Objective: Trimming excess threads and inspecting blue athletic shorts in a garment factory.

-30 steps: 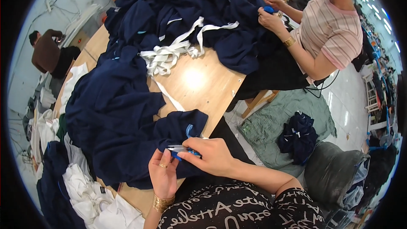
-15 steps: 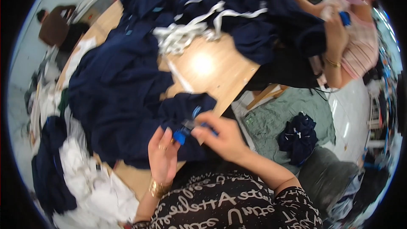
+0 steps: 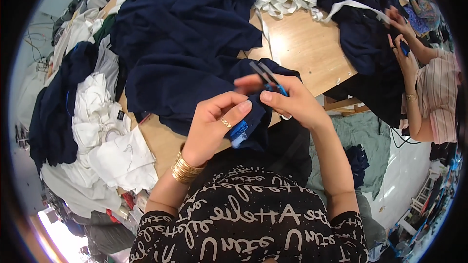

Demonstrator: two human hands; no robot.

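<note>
Pale wooden table, largely covered by navy cloth. Forearms reach forward, wrists turned inward. Left hand closed, thumb and fingers pinching navy cloth near table edge, beside bright-blue patch. Right hand curled round blue-handled snips, blades apart, pointing away from body. Right fingertips blurred; snips' handle partly hidden.

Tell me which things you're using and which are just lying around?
In use:
- navy cloth with a bright blue patch, in the left hand
- blue-handled snips, in the right hand

Lying around:
- white cloth at the left
- grey-green sheet at the right
- navy bundle on that sheet
</note>
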